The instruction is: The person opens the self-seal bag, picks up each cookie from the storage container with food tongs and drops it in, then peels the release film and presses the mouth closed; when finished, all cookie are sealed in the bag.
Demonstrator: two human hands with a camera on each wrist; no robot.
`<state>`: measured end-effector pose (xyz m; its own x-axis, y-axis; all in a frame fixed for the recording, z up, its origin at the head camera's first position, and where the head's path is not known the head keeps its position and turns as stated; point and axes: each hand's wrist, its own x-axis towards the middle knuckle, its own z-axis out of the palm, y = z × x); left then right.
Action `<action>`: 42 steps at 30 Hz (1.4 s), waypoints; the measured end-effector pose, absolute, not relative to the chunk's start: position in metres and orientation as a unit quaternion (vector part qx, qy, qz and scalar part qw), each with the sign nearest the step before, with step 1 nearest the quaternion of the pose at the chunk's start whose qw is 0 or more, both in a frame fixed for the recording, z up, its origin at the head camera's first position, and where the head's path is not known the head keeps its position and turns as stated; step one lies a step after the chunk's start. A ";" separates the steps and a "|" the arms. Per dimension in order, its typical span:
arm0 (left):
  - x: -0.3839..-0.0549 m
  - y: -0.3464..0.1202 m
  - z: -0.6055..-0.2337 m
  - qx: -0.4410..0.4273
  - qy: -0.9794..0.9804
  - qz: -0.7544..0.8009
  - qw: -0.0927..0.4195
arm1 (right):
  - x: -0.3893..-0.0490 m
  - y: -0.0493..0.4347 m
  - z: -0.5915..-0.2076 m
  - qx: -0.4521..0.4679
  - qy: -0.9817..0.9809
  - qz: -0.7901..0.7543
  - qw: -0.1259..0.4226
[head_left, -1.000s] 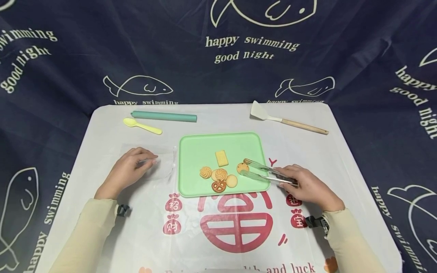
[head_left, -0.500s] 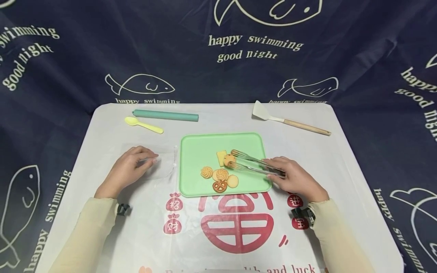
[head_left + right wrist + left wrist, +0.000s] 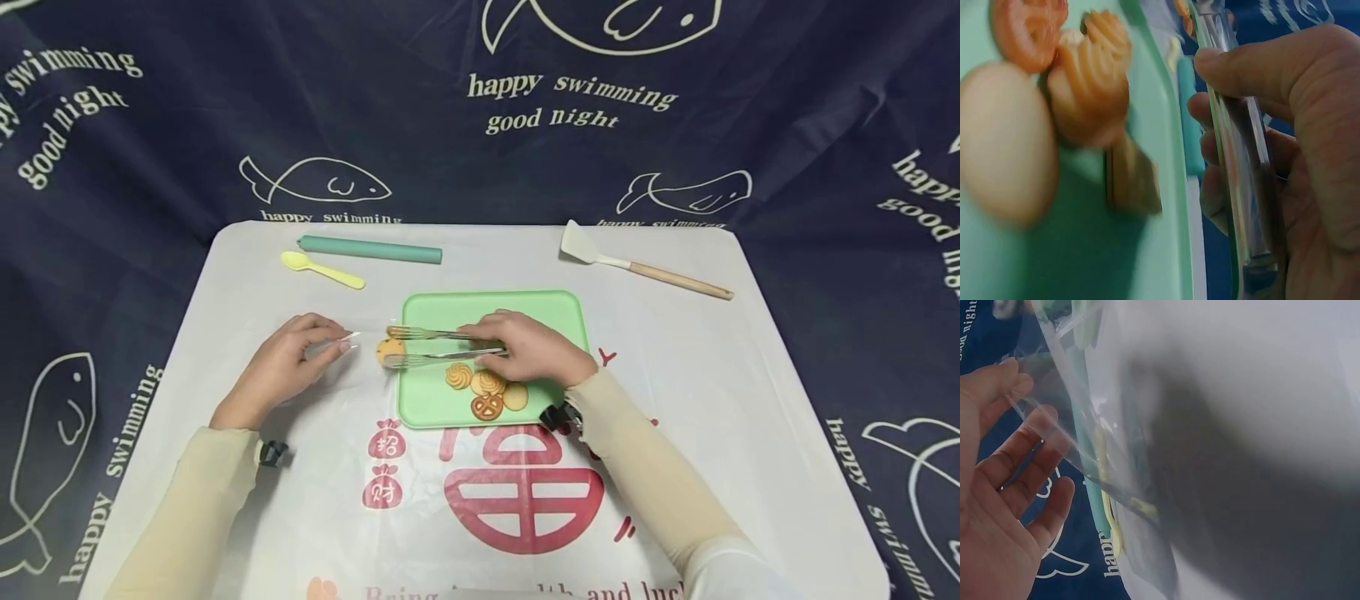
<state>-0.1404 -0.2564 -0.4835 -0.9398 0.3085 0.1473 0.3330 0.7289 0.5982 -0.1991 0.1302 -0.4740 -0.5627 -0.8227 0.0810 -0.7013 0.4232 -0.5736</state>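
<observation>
My right hand grips metal tongs over the green tray. Between the tongs' tips is a round cookie with dark specks, at the tray's left edge. My left hand pinches the edge of a clear plastic bag between thumb and fingers. The bag's mouth faces the cookie; in the head view it is hard to make out. On the tray lie swirl cookies, a plain round biscuit and a pretzel. A rectangular biscuit shows in the right wrist view, hidden in the head view.
A teal rolled stick and a yellow spoon lie at the back left of the white table. At the back right is a spatula with a white head and wooden handle. A dark fish-print cloth hangs behind.
My right hand has carried the cookie in the tongs leftward across the tray to the bag. The left hand stays in place, its bag edge now raised slightly.
</observation>
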 end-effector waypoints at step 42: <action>-0.143 -0.252 -0.496 -0.171 -0.916 -0.363 0.005 | -0.166 0.195 -0.474 -0.377 0.881 -0.262 0.113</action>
<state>-0.1425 -0.2519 -0.4956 -0.9415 0.3097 0.1332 0.3170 0.6785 0.6627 -0.1663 0.1945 -0.4744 -0.6902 -0.7236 -0.0021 -0.6053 0.5790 -0.5462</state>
